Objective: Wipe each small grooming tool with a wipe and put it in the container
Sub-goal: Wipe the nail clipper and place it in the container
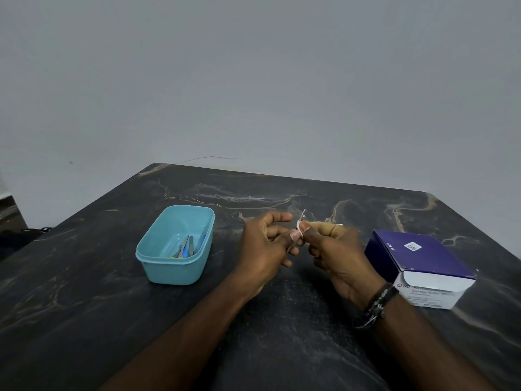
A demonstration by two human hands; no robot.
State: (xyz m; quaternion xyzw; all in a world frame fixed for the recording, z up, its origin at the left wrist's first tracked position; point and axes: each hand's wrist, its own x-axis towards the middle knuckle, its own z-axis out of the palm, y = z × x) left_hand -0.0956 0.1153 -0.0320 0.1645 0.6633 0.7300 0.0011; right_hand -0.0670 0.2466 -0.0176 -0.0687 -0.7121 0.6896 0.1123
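Observation:
Above the middle of the dark marbled table, my left hand [265, 246] pinches the lower end of a thin metal grooming tool [303, 215] whose tip points up and away. My right hand [335, 249] pinches a small white wipe [299, 231] around the tool's shaft, thumb on top. The two hands touch at the tool. To the left stands a light blue plastic container [158, 258] with several small tools [186, 246] lying in it, some with blue and yellow parts.
A purple and white box of alcohol swabs [423, 263] lies on the table to the right of my right hand. A black bracelet [375, 306] sits on my right wrist. A grey wall stands behind the table's far edge [282, 176].

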